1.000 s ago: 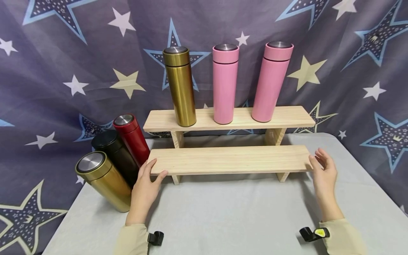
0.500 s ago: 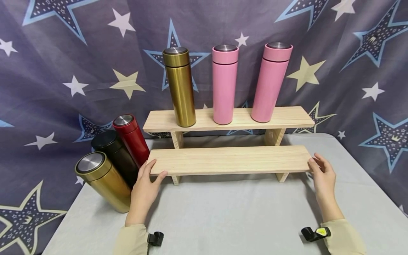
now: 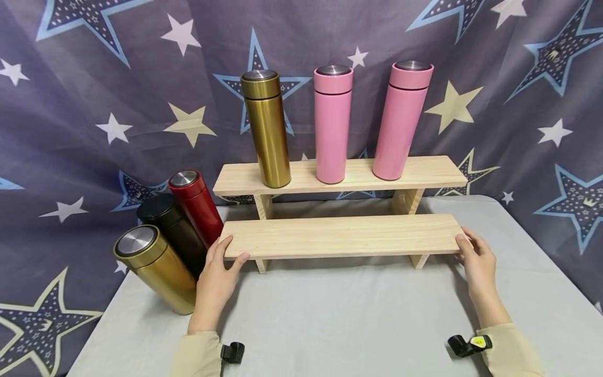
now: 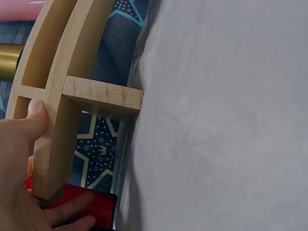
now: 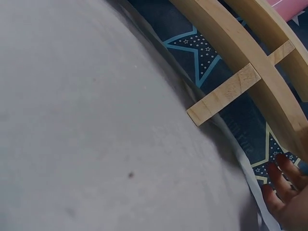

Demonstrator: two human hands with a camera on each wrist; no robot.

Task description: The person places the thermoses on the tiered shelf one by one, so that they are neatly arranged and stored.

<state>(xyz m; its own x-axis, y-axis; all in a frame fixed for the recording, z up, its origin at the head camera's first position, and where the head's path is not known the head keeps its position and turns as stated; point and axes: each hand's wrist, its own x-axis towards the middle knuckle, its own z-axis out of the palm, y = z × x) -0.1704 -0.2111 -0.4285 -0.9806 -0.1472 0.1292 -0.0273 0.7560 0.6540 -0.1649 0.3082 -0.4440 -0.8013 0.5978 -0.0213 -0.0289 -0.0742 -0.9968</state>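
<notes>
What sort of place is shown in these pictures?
Probably a small indoor recording setup: a star-patterned cloth hangs behind a grey-covered table, where a two-tier wooden stand bears three bottles.

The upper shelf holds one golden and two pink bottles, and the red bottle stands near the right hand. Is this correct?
Not quite: the red bottle stands near the left hand, as the head view shows. The rest is right.

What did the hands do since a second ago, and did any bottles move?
The right hand lowered its fingers and brought them in toward the right end of the lower wooden shelf; whether it grips firmly, I can't tell. The left hand stayed on the left end. All six bottles stayed put.
</notes>
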